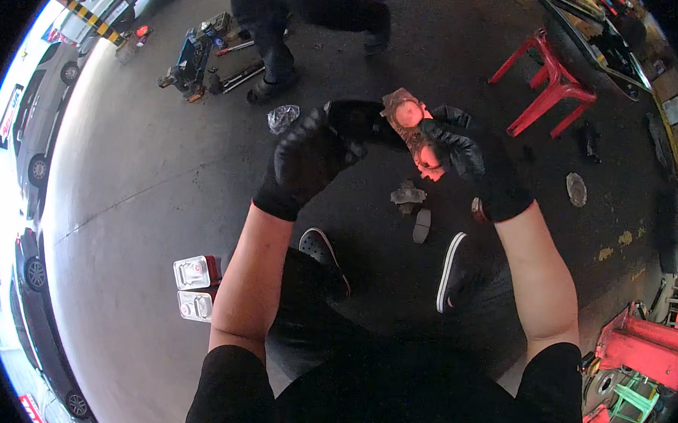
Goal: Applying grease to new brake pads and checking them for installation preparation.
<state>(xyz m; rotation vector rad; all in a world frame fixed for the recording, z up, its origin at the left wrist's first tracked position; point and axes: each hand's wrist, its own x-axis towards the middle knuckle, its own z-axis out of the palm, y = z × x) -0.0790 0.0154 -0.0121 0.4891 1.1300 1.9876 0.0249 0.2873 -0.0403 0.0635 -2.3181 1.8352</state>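
My right hand, in a black glove, grips what looks like a brake pad, rusty brown with two bright red round patches. The pad is tilted in front of me, above the floor. To its left, my left hand is gloved in black too and slightly blurred, its fingers curled. A dark, elongated shape lies between that hand and the pad; whether it is a held thing or part of the glove I cannot make out. Below, on the floor, lie a worn brake pad and a grey one.
Crumpled clear plastic lies ahead of my left hand. Two red-and-silver containers stand at left. Another person's legs are ahead, near a blue jack-like tool. A red stool and flat oval piece are at right.
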